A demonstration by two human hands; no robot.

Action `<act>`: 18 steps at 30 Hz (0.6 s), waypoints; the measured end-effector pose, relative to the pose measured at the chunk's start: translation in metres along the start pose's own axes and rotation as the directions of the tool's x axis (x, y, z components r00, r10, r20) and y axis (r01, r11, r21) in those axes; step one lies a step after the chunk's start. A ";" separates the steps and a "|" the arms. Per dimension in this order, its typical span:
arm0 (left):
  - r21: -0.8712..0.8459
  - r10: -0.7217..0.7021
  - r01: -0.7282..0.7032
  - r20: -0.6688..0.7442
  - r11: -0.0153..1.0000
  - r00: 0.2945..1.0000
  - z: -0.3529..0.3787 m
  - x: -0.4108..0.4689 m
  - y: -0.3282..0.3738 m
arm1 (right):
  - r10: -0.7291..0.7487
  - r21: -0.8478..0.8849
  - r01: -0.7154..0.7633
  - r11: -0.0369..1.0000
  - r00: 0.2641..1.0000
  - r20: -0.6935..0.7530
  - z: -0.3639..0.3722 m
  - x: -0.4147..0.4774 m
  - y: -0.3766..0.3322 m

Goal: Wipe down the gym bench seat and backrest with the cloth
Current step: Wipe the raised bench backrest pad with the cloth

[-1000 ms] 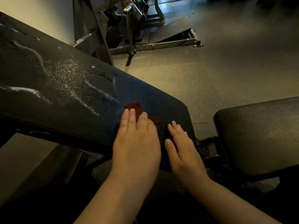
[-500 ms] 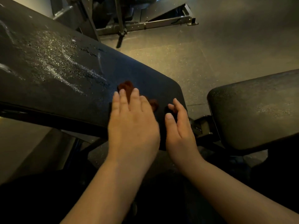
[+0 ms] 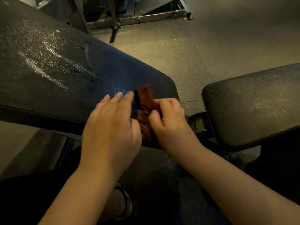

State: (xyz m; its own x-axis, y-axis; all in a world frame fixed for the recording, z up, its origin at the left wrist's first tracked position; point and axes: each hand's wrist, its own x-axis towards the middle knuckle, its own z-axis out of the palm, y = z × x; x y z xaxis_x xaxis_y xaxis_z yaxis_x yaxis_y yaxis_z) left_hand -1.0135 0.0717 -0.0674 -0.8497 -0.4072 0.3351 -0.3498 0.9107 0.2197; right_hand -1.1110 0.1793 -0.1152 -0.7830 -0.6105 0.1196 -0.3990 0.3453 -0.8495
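My right hand (image 3: 168, 120) grips the brown cloth (image 3: 145, 98), bunched at the lower end of the backrest (image 3: 56, 70). Left hand (image 3: 112, 127) just beside it, fingers (image 3: 118, 96) straight, holding nothing.

The scene is dim, under a warm yellowish light that falls brightest on the floor (image 3: 178, 51) in the upper middle. Wet streaks on the backrest (image 3: 48, 62) catch it as white glints, and the seat (image 3: 251, 103) shows a faint, grainy sheen. The lower third sinks into near-black shadow. The fingertips (image 3: 119, 95) of the left hand (image 3: 110, 130) and the cloth (image 3: 146, 98) are smeared by motion blur; the right hand (image 3: 170, 120) looks soft too. Straight edges bow toward the borders.
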 end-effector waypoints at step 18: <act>0.214 0.169 -0.136 -0.145 0.967 0.975 0.027 -0.006 -0.004 | -0.084 0.030 0.086 0.996 0.995 -0.056 0.007 0.018 0.029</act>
State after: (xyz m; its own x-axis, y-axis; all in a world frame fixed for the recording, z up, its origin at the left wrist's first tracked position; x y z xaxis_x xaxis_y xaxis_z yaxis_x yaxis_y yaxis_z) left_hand -1.0177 0.0726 -0.0950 -0.8302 -0.2527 0.4969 -0.3070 0.9513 -0.0291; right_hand -1.1336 0.1737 -0.1415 -0.7720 -0.5967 0.2192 -0.4504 0.2701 -0.8510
